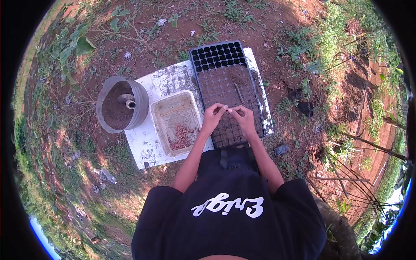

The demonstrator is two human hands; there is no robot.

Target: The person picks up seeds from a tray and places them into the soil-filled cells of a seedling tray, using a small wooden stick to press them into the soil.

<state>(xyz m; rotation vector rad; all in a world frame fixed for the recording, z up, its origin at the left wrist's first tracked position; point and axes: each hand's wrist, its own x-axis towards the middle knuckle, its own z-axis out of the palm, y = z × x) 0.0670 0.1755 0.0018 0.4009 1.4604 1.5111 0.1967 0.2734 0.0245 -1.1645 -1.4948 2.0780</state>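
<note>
My left hand [213,117] and my right hand [243,119] meet fingertip to fingertip above a black seedling tray [194,71]. Both are closed in a pinch; whatever small thing lies between the fingertips is too small to name. Dark soil fills most of the tray's cells, while several rows at the far end hold none. A short stick [239,93] lies on the soil just beyond my hands. Left of the tray stands a shallow whitish plastic basin [173,102], with reddish-brown seeds [182,136] heaped in its near part.
Tray and basin rest on a soil-stained white board [143,149] on the ground. At its left edge stands a grey bucket [141,106] of soil with a tube-like object [130,104] inside. A clear plastic bottle [108,176] lies on the grass. Thin poles [346,177] stand at the right.
</note>
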